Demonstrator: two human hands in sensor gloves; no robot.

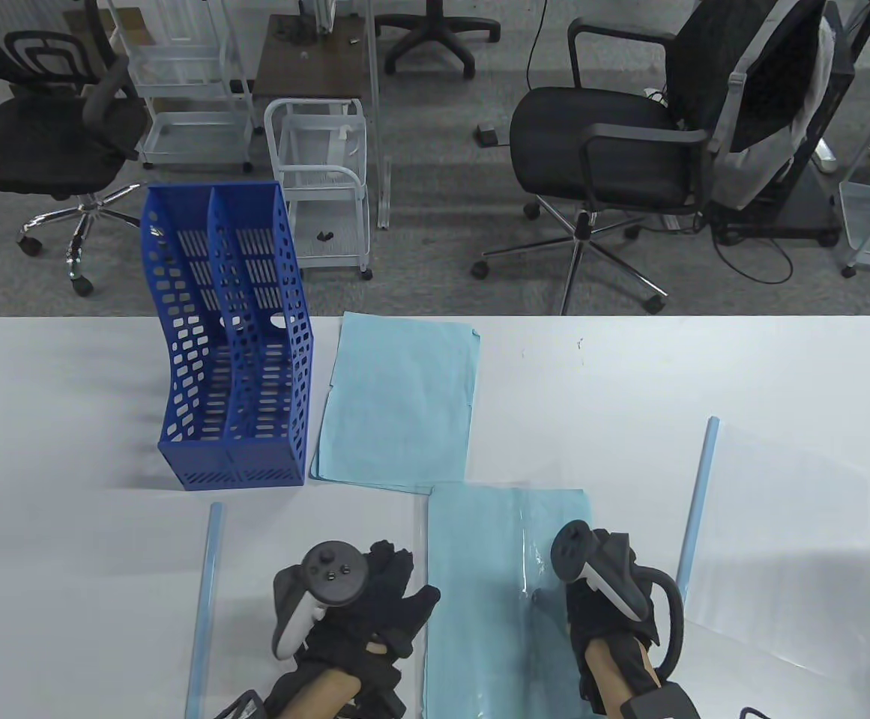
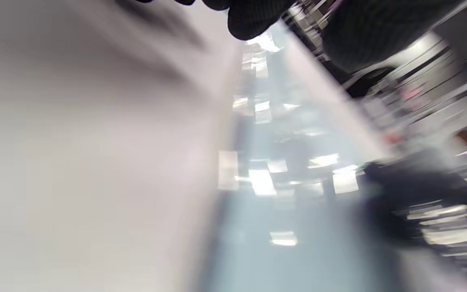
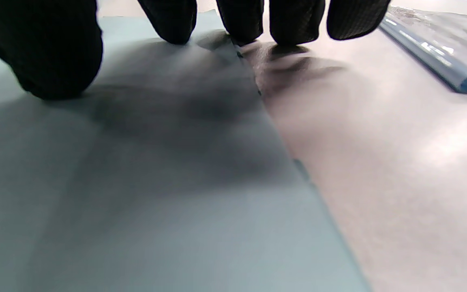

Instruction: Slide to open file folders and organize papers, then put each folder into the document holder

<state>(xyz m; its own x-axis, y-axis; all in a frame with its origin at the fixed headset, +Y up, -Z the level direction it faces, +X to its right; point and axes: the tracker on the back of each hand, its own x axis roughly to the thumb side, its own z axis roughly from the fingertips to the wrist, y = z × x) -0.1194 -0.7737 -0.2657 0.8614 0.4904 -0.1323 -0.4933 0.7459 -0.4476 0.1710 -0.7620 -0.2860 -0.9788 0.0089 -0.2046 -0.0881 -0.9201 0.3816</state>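
Right wrist view: right hand (image 3: 233,24) fingers (image 3: 294,20) straight, pressing the blue paper stack (image 3: 136,182) flat on the surface (image 3: 399,162). Thin, floppy, likely slippery; take it by an edge. Left hand (image 1: 363,599) relaxed, empty.

The table view was bright and even, lit from overhead, and sharp from edge to edge. The white worktop (image 1: 704,374) threw back a soft glare, and the clear folder cover (image 1: 547,569) under my right hand (image 1: 603,592) carried thin streaks of reflection. Shadows beneath both my hands were faint and short. My left wrist view was badly smeared by motion blur; only pale patches of reflected ceiling light stood out. In my right wrist view my fingers (image 3: 292,20) cast a soft, dark shadow over the blue paper (image 3: 136,202), and everything near was out of focus.
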